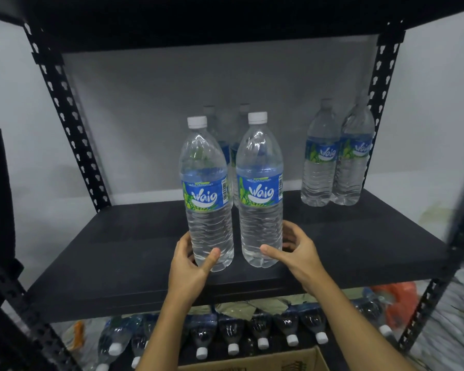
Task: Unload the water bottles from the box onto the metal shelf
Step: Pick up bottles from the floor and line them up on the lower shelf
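Note:
Two clear water bottles with blue labels and white caps stand upright near the front of the black metal shelf point(113, 253). My left hand point(190, 263) wraps the base of the left bottle point(208, 194). My right hand point(295, 250) curls around the base of the right bottle point(260, 188), thumb in front and fingers behind. Two more bottles point(225, 129) stand directly behind these. Another pair point(335, 156) stands at the shelf's back right. The cardboard box point(255, 362) shows at the bottom edge.
Black perforated uprights point(73, 124) frame the shelf on both sides, and a shelf board point(225, 20) spans overhead. Several bottles point(252, 333) lie on their sides on the level below. An orange object point(399, 298) sits at the lower right. A grey wall stands behind.

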A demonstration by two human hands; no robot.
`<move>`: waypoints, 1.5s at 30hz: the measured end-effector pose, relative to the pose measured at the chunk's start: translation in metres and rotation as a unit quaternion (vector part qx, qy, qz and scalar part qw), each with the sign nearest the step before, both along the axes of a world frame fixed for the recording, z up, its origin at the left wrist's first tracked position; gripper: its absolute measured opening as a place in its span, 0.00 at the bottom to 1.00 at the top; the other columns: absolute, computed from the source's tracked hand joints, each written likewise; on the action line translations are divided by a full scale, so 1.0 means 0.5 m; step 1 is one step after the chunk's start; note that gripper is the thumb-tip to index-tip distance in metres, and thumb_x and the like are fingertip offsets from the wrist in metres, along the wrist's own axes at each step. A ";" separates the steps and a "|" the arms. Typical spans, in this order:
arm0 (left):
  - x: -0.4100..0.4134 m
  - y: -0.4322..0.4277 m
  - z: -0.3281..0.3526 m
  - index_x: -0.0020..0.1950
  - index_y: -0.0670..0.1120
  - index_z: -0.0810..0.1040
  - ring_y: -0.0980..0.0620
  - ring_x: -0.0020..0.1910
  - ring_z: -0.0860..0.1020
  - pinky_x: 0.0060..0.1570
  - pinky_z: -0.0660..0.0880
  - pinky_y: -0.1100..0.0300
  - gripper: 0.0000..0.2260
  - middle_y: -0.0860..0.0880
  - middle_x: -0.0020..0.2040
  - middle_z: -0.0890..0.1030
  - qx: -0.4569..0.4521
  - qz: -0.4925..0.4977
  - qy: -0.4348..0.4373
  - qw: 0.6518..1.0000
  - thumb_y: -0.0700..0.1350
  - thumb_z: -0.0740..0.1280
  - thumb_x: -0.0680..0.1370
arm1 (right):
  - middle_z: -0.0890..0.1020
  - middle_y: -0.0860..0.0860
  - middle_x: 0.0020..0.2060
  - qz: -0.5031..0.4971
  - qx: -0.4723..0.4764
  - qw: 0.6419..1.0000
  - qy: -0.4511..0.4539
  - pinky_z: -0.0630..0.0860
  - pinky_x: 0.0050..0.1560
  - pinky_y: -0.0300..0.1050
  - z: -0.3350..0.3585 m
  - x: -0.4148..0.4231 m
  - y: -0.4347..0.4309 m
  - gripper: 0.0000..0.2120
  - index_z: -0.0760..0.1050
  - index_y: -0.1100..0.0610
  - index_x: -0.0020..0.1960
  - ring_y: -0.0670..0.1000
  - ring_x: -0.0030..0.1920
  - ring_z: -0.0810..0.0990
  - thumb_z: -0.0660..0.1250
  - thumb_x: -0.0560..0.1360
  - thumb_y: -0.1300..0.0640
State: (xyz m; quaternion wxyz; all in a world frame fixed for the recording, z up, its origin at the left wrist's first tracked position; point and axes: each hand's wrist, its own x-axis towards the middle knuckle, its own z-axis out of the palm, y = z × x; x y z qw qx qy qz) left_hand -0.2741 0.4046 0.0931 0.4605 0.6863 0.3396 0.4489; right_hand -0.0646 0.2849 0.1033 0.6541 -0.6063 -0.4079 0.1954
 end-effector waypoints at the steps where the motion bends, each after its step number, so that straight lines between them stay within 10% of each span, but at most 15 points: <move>1: -0.001 -0.001 0.002 0.70 0.52 0.70 0.55 0.62 0.79 0.63 0.76 0.54 0.27 0.53 0.65 0.78 0.001 0.000 -0.003 1.000 0.47 0.76 0.74 | 0.79 0.48 0.59 -0.013 0.006 1.000 -0.002 0.78 0.58 0.46 -0.002 0.000 0.001 0.34 0.74 0.42 0.58 0.47 0.58 0.79 0.82 0.55 0.43; 8: -0.008 0.006 0.001 0.72 0.50 0.69 0.54 0.63 0.79 0.54 0.78 0.67 0.32 0.49 0.68 0.77 -0.010 -0.008 -0.031 0.999 0.44 0.78 0.71 | 0.83 0.48 0.51 -0.042 0.027 0.999 -0.010 0.81 0.52 0.50 -0.009 -0.003 0.003 0.30 0.76 0.45 0.55 0.50 0.51 0.82 0.83 0.56 0.49; 25: -0.057 0.037 0.020 0.65 0.46 0.77 0.54 0.54 0.84 0.54 0.83 0.51 0.30 0.49 0.57 0.84 -0.004 0.057 -0.051 0.997 0.44 0.82 0.66 | 0.83 0.49 0.51 -0.003 0.001 0.999 -0.048 0.81 0.47 0.44 0.014 -0.070 0.065 0.26 0.77 0.44 0.50 0.49 0.50 0.83 0.84 0.57 0.54; 40: -0.282 0.213 0.030 0.62 0.46 0.76 0.73 0.45 0.80 0.44 0.75 0.76 0.23 0.60 0.49 0.82 0.046 0.144 -0.003 0.988 0.39 0.79 0.70 | 0.79 0.46 0.51 0.042 -0.043 0.989 -0.133 0.81 0.52 0.45 0.017 -0.282 0.306 0.34 0.77 0.53 0.61 0.43 0.50 0.80 0.82 0.58 0.43; 45: -0.300 0.318 0.027 0.65 0.46 0.77 0.60 0.53 0.83 0.57 0.79 0.57 0.25 0.55 0.54 0.85 0.044 0.146 0.018 0.988 0.45 0.79 0.70 | 0.79 0.48 0.51 0.024 -0.050 0.985 -0.165 0.76 0.47 0.34 0.017 -0.307 0.397 0.29 0.79 0.54 0.57 0.44 0.49 0.79 0.81 0.60 0.44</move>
